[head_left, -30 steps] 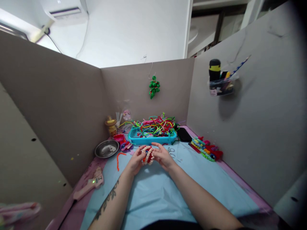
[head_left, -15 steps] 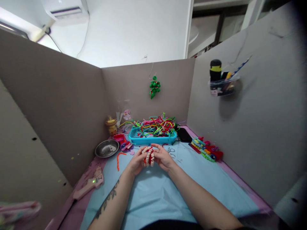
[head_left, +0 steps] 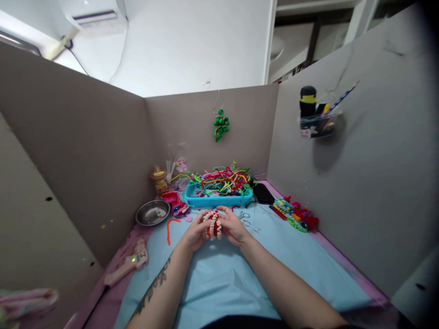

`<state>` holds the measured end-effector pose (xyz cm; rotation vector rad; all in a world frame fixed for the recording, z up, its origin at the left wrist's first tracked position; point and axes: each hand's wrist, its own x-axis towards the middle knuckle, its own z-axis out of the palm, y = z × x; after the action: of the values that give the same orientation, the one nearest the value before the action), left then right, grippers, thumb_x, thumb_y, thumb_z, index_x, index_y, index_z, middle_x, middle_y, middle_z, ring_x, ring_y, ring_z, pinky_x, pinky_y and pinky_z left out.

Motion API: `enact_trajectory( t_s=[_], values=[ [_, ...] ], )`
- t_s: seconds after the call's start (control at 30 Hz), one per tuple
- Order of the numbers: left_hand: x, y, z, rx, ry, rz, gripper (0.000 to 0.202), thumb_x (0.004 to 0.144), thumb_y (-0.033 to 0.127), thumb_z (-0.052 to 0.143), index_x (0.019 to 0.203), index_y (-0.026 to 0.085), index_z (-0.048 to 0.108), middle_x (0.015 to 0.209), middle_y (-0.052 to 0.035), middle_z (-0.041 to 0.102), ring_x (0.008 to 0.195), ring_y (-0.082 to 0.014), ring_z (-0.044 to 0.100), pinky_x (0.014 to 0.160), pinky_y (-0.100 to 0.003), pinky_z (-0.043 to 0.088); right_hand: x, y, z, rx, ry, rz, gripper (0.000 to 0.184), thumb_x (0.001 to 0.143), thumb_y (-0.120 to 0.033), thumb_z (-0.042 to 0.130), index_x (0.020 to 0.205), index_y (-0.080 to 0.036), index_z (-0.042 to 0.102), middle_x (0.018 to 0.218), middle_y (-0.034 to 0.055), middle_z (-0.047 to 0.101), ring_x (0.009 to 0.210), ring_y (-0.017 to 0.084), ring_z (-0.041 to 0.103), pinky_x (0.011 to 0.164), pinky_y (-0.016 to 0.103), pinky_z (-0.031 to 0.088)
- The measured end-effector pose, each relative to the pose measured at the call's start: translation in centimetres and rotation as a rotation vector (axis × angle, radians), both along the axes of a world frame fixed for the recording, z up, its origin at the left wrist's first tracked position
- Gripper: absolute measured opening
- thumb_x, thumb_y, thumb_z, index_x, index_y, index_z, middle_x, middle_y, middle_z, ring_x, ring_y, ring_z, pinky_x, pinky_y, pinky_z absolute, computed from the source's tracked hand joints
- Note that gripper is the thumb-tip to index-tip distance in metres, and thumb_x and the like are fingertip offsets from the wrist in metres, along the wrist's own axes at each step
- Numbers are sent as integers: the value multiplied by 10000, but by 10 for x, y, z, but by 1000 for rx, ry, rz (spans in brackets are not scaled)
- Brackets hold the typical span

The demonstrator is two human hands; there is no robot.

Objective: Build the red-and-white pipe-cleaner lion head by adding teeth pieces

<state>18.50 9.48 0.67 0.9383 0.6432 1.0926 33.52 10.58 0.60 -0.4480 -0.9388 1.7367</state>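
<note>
Between my hands is a small red, white and orange piece made of fuzzy pipe cleaners point(head_left: 213, 225), with bumpy white bands running down it. My left hand point(head_left: 196, 232) grips its left side, thumb on the front. On its right side my right hand point(head_left: 233, 227) pinches it, fingers curled behind the top. Both hands are above the blue table cover point(head_left: 219, 278); the back of the piece is hidden by the fingers. An orange pipe cleaner point(head_left: 169, 230), bent into a hook, lies to the left of my left hand.
A blue tray point(head_left: 219, 201) heaped with coloured pipe cleaners stands behind my hands. At left are a metal bowl point(head_left: 144, 215) and a pink glue gun point(head_left: 128, 266). A black phone point(head_left: 263, 193) and colourful finished fuzzy pieces point(head_left: 298, 214) lie at right. Grey partitions point(head_left: 212, 151) enclose the table.
The fuzzy piece has turned slightly in my fingers, so its white bands sit a little differently. Both hands stay in nearly the same place.
</note>
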Motion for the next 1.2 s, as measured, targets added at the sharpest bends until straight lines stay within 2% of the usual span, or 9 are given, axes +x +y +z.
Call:
enact_trajectory(
  t_s=[0.17,0.37,0.53,0.73,0.97,1.2],
  values=[
    [-1,2,-2,4,-13,-3,481,676,287,712,1107,212,511,1006,-74,600,703,-160,620,588,-265,475,1,2,-3,2,22,-9,484,599,-156,734,1001,-225,472,790,-17,640,602,124,602,551,236,446],
    [-2,4,-1,55,43,97,505,653,279,731,1109,212,523,1103,-93,577,826,-195,615,651,-285,485,4,3,-1,-16,30,-1,430,608,-153,707,983,-205,503,863,18,656,728,155,622,615,260,461],
    [-2,5,-1,111,91,156,511,636,253,745,1098,199,535,1135,-111,572,898,-211,597,684,-282,475,5,3,-1,-17,-11,14,435,588,-97,667,976,-213,508,818,0,653,629,141,594,538,247,437],
    [0,3,1,61,23,103,465,671,272,718,1090,203,531,1067,-89,592,804,-186,611,635,-276,481,2,4,-2,-55,50,8,438,585,-102,681,973,-203,504,880,20,659,735,160,620,615,266,452],
    [2,4,-1,6,-69,32,421,714,305,680,1099,210,539,993,-76,622,708,-144,613,608,-252,475,-2,7,-8,-82,96,-75,491,556,-119,737,972,-225,497,817,-16,649,652,142,611,568,251,439],
    [2,3,-2,17,-69,6,387,745,308,648,1106,217,541,1023,-83,612,735,-161,616,622,-282,493,-3,1,-1,-35,63,-87,512,533,-135,754,965,-229,495,769,-28,640,628,140,598,564,243,434]
  ],
)
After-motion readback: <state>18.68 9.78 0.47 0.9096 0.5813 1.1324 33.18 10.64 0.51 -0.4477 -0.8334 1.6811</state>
